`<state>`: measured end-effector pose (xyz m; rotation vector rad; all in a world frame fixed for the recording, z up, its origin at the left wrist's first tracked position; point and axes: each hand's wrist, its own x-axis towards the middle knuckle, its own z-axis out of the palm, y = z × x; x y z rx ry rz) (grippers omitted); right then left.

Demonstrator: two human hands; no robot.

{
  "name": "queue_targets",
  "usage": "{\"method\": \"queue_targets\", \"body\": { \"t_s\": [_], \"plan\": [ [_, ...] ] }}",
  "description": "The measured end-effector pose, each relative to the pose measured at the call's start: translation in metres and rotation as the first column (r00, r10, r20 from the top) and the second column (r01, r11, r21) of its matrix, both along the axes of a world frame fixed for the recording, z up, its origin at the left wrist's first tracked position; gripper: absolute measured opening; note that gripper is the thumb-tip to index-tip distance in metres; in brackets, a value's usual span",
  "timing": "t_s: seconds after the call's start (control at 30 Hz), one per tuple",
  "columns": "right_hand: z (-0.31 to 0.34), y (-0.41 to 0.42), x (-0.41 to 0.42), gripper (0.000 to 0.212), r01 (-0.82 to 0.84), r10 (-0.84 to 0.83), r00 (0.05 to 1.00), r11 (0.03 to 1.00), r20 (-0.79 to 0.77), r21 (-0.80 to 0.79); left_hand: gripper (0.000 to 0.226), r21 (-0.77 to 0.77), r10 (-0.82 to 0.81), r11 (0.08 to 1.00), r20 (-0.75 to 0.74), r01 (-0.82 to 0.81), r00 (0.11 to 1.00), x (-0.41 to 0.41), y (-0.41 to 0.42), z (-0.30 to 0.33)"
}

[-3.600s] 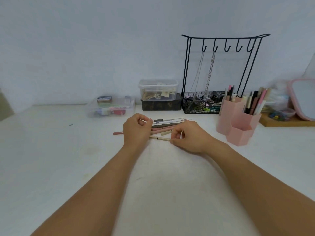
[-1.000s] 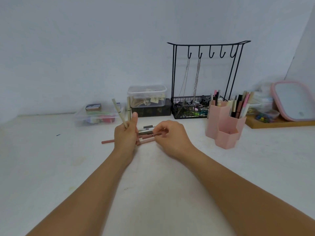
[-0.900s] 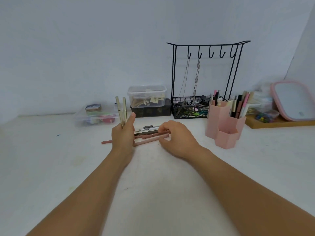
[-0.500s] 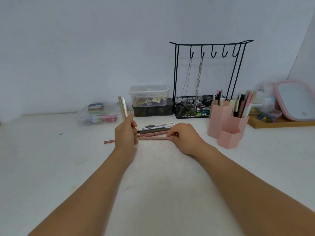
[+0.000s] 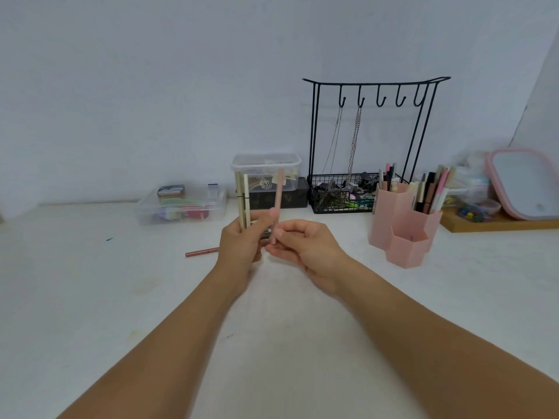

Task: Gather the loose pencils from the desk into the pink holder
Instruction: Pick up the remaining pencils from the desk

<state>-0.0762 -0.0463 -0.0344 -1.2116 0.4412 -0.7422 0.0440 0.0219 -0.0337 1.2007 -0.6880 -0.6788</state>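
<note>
Two cream pencils (image 5: 243, 201), two pink pencils (image 5: 278, 195).

A black hook rack (image 5: 373, 86) stands beside clear boxes (image 5: 181, 205).

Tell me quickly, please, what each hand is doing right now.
Left hand: grips two cream pencils upright.
Right hand: pinches the lower end of a pink pencil, held upright.

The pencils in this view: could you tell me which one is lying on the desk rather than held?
The reddish-brown pencil, flat on the desk left of the left hand, which grips the cream ones upright; the right hand pinches a pink one.
</note>
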Motion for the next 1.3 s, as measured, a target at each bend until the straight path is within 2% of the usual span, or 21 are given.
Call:
{"method": "queue_targets", "body": {
  "t_s": [0.13,0.33,0.5,0.6,0.7,0.77,0.83,0.93,1.0,1.1,1.3],
  "plan": [
    [-0.005,0.011,0.009,0.007,-0.029,0.028,0.999,0.998,-0.014,-0.053,0.018,-0.034,-0.029,0.999,-0.006,0.029,1.000,-0.003,-0.002,-0.004],
    [-0.008,0.016,0.009,0.007,-0.045,0.041,0.998,0.997,-0.055,-0.070,0.033,0.041,0.033,0.999,0.036,-0.035,0.999,0.001,-0.009,-0.010],
    [-0.007,0.015,0.007,0.011,-0.045,-0.004,0.983,0.964,-0.183,-0.261,0.043,0.051,0.024,0.998,0.070,-0.027,0.997,0.004,-0.012,-0.012],
    [-0.006,0.007,0.007,0.012,0.043,-0.135,0.966,0.925,-0.222,-0.377,0.040,0.058,0.030,0.998,0.075,-0.035,0.997,0.005,-0.010,-0.010],
    [-0.006,-0.010,0.000,0.022,0.169,-0.335,0.920,0.806,-0.202,-0.567,0.031,0.079,0.090,0.992,0.071,-0.096,0.993,0.009,-0.010,-0.008],
    [-0.007,-0.022,-0.008,0.024,0.168,-0.470,0.854,0.654,-0.223,-0.737,0.029,0.078,0.117,0.990,0.050,-0.121,0.992,0.012,-0.010,-0.006],
    [-0.006,-0.034,-0.017,0.020,0.089,-0.589,0.764,0.501,-0.263,-0.861,0.024,0.092,0.133,0.987,0.033,-0.135,0.991,0.015,-0.008,-0.004],
    [-0.008,-0.051,-0.027,0.024,-0.093,-0.659,0.661,0.403,-0.359,-0.911,0.021,0.110,0.146,0.983,0.019,-0.147,0.989,0.016,-0.004,0.001],
    [-0.010,-0.057,-0.031,0.023,-0.160,-0.664,0.624,0.408,-0.412,-0.899,0.030,0.118,0.158,0.981,-0.017,-0.155,0.987,0.017,-0.003,0.002],
    [-0.010,-0.059,-0.033,0.014,-0.174,-0.645,0.619,0.443,-0.448,-0.879,0.041,0.143,0.192,0.973,-0.067,-0.181,0.979,0.017,-0.003,0.003],
    [-0.009,-0.059,-0.031,0.006,-0.177,-0.632,0.629,0.451,-0.453,-0.875,0.040,0.131,0.216,0.968,-0.012,-0.213,0.976,0.018,-0.005,-0.002]
  ]
}}
